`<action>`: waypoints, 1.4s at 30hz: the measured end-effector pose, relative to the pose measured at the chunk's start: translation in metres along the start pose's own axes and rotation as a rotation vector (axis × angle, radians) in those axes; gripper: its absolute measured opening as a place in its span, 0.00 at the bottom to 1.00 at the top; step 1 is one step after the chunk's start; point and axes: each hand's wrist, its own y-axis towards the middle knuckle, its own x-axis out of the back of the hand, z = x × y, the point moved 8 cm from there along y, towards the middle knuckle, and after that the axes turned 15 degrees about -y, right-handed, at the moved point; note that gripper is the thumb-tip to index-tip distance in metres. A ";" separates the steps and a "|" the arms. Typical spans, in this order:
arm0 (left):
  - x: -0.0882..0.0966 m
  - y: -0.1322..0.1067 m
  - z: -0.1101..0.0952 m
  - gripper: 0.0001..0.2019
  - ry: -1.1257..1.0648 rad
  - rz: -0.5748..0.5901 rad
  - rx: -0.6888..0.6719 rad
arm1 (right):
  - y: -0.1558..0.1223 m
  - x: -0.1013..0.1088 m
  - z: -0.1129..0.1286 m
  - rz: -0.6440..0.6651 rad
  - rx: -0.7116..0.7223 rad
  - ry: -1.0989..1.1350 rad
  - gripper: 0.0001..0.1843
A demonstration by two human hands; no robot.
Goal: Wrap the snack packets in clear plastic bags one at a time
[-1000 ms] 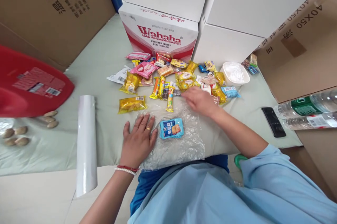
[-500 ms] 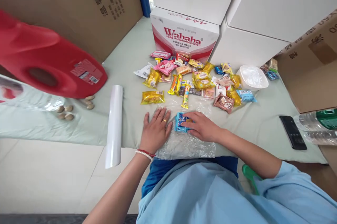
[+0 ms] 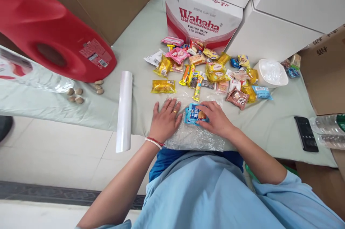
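My left hand (image 3: pixel 165 121) lies flat, fingers spread, on the left edge of a sheet of clear plastic film (image 3: pixel 196 136) spread at the table's near edge. On the film are blue snack packets (image 3: pixel 193 113). My right hand (image 3: pixel 216 119) rests on their right side, fingers curled over them and touching them. Beyond the film lies a heap of several wrapped snacks (image 3: pixel 210 73), mostly yellow and pink. A single yellow packet (image 3: pixel 162 86) lies apart, just past my left hand.
A white roll (image 3: pixel 124 109) lies left of my left hand, overhanging the table edge. A red jug (image 3: pixel 51 38) and some nuts (image 3: pixel 78 91) lie far left. Behind the snacks stands a Wahaha carton (image 3: pixel 201 24); right are a white bowl (image 3: pixel 270 74), black phone (image 3: pixel 305 133), water bottles (image 3: pixel 329 128).
My right hand came back from the snack heap to the blue packets on the film. A second blue packet seems to lie there now. The view has swung left.
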 end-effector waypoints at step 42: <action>0.049 -0.036 0.022 0.13 -0.547 0.278 -0.028 | -0.086 0.024 -0.054 0.018 -0.168 0.484 0.15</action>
